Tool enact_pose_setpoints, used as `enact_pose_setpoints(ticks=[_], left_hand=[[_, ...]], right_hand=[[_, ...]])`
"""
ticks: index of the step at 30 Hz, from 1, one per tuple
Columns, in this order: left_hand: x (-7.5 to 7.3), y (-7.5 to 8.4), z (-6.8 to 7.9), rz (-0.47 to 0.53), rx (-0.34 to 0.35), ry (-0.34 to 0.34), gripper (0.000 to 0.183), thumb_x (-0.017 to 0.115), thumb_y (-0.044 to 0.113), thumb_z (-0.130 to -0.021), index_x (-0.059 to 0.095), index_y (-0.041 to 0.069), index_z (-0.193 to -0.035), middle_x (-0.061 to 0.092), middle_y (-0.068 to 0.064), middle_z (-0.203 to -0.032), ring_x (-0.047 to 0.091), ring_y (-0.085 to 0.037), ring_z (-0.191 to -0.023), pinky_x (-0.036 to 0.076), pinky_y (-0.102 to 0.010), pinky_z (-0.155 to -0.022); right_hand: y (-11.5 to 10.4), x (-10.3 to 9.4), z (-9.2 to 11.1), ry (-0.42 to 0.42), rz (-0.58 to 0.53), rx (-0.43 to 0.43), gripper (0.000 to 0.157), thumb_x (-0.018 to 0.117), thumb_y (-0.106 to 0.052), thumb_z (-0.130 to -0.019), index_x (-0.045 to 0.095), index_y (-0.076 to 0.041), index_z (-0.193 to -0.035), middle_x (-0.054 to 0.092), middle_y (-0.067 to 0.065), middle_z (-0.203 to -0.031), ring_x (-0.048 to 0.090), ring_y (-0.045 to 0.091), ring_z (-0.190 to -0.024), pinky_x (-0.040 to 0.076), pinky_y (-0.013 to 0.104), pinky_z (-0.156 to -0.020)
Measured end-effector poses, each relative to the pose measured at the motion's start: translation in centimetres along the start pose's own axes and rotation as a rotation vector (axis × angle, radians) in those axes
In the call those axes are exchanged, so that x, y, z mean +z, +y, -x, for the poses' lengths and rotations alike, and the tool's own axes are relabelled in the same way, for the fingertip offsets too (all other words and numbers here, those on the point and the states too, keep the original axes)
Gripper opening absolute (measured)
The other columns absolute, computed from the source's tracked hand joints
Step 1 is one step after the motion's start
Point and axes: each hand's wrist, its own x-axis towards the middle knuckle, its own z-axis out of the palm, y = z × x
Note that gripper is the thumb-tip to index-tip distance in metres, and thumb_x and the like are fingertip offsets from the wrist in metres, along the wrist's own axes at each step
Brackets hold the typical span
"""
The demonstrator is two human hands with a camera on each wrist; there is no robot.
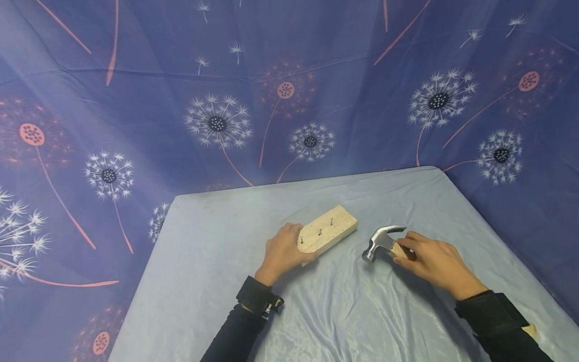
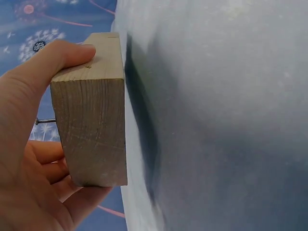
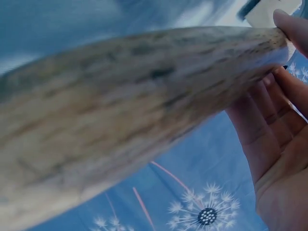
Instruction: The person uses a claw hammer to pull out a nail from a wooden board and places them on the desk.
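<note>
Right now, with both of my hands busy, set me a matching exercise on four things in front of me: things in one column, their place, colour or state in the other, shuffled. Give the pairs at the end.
Things:
1. wooden block
2. hammer
3. nails
4. backdrop

Place, colour or state:
A. held by its handle in the right hand
B. blue, printed with dandelions
C. gripped at one end by the left hand
D. sticking up from a wooden face

Right pairs: 1-C, 2-A, 3-D, 4-B.
</note>
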Motion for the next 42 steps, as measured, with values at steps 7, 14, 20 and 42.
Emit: enact_pose_setpoints(ticks=[7, 14, 20, 42], left_hand=[[1.0, 0.2, 0.2, 0.019, 0.017, -0.007, 0.08, 0.077, 0.06, -0.064, 0.057, 0.017, -0.129, 0.054, 0.006, -0.105, 0.052, -0.01, -0.09, 0.044, -0.031, -0.058], [1.0, 0.4, 0.4, 0.17, 0.069, -0.083, 0.095, 0.078, 0.061, -0.068, 0.047, 0.009, -0.14, 0.051, -0.004, -0.123, 0.049, -0.018, -0.108, 0.044, -0.031, -0.087], [-0.2, 1.9, 0.2, 0.322, 0.086, 0.006, 0.088, 0.064, 0.063, -0.082, 0.039, 0.011, -0.148, 0.038, -0.004, -0.145, 0.035, -0.025, -0.133, 0.034, -0.038, -0.104], [-0.1, 6.4, -0.8, 0.505, 0.286, -0.039, 0.045, 0.056, 0.029, -0.1, 0.05, 0.005, -0.138, 0.055, -0.01, -0.124, 0.063, -0.012, -0.1, 0.046, -0.016, -0.084]], right_hand=[[-0.5, -0.3, -0.9, 0.008, 0.012, -0.035, 0.024, 0.077, -0.041, -0.079, 0.063, -0.032, -0.096, 0.038, -0.017, -0.077, 0.032, -0.003, -0.054, 0.026, 0.023, -0.045], [-0.9, -0.2, -1.6, 0.021, 0.009, -0.065, 0.029, 0.079, -0.041, -0.077, 0.068, -0.028, -0.101, 0.04, -0.018, -0.078, 0.034, -0.003, -0.055, 0.028, 0.022, -0.045], [-1.7, 0.0, -2.1, 0.008, 0.016, -0.084, 0.031, 0.079, -0.042, -0.076, 0.07, -0.027, -0.101, 0.04, -0.017, -0.078, 0.035, -0.004, -0.055, 0.028, 0.021, -0.044], [-4.5, 1.2, -4.1, -0.014, -0.025, -0.153, 0.033, 0.078, -0.043, -0.077, 0.071, -0.024, -0.103, 0.042, -0.017, -0.08, 0.037, -0.001, -0.056, 0.031, 0.021, -0.046]])
